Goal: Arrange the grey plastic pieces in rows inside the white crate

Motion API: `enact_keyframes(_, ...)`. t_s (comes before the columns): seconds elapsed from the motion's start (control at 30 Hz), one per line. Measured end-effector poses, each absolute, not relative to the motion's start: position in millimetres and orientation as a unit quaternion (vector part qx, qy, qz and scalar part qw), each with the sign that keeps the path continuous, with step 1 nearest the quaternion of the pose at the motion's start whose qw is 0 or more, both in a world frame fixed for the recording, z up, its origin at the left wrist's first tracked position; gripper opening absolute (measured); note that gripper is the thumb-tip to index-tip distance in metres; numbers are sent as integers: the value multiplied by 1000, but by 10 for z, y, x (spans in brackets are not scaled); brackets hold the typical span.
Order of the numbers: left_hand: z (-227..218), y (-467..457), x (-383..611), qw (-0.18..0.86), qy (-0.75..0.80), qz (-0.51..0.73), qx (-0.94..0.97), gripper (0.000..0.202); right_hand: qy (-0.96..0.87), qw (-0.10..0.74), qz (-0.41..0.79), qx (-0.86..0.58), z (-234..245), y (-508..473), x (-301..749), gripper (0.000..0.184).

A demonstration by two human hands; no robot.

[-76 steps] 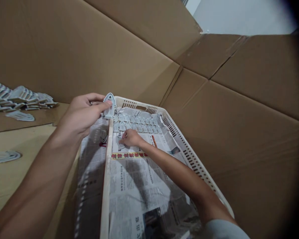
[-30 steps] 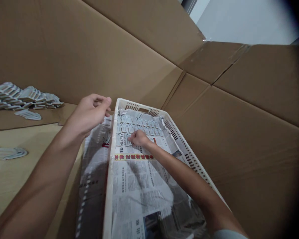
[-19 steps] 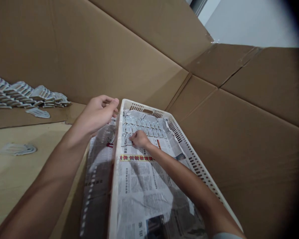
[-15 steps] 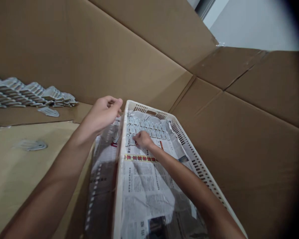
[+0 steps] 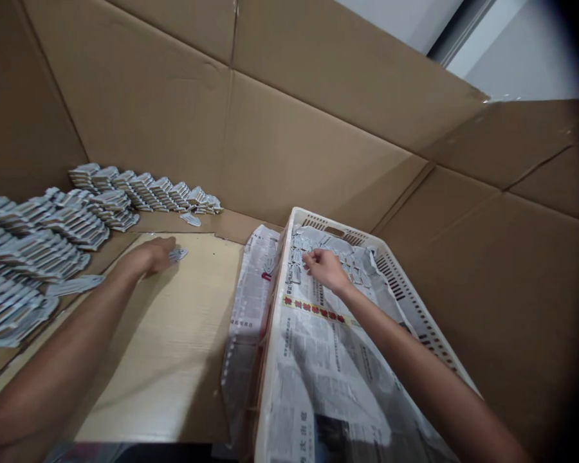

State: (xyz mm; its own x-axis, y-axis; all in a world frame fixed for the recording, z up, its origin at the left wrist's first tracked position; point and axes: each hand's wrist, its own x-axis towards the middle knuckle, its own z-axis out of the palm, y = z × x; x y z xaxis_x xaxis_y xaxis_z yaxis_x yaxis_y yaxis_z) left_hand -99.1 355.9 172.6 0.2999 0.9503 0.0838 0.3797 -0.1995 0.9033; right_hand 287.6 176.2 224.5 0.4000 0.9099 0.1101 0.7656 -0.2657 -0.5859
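On the pale board (image 5: pixel 197 302), my left hand (image 5: pixel 155 255) reaches over a small flat grey-white looped piece (image 5: pixel 178 254). Its fingers are stretched out beside the piece, and part of them is turned away from view. My right hand (image 5: pixel 327 270) is inside the white plastic crate (image 5: pixel 276 334), low over the newspaper lining (image 5: pixel 318 360). Thumb and fingers are pinched together there, close to rows of similar pieces (image 5: pixel 359 270). Whatever lies between those fingertips is too small to make out.
Stacked rows of pieces (image 5: pixel 72 225) stand at the left along the cardboard wall (image 5: pixel 309 148). A single piece (image 5: pixel 190 219) lies before the back row, and another (image 5: pixel 74 285) by the left stacks. Newspaper (image 5: pixel 246 289) hangs beside the crate's left side.
My left hand has moved from beside the crate's far corner, left and down to the piece on the board. My right hand stays by the laid rows. The view has turned left.
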Motion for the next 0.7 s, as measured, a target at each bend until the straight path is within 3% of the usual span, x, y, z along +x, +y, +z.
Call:
enact_keyframes(0.13,1987,3255,-881,397,448,322,733,31,-606,317,140,-716,2431,1670,2320,25)
enact_keyframes(0.33,2687,2484,-186,472,230,370,766,29,-687,404,193,-572,2764,1586,1717,28)
enact_keyframes(0.47,2843,2259,-59,501,196,411,736,45,-637,441,199,-600,2858,1595,2030,23)
enact_keyframes(0.53,2751,2285,-192,460,247,439,731,51,-581,383,188,-694,2827,1578,2395,21)
enact_keyframes(0.6,2556,2383,-423,386,339,448,732,43,-518,251,179,-798,2723,1548,2774,19)
enact_keyframes(0.7,2152,2576,-853,281,477,426,715,32,-470,157,178,-850,2438,1529,3169,22)
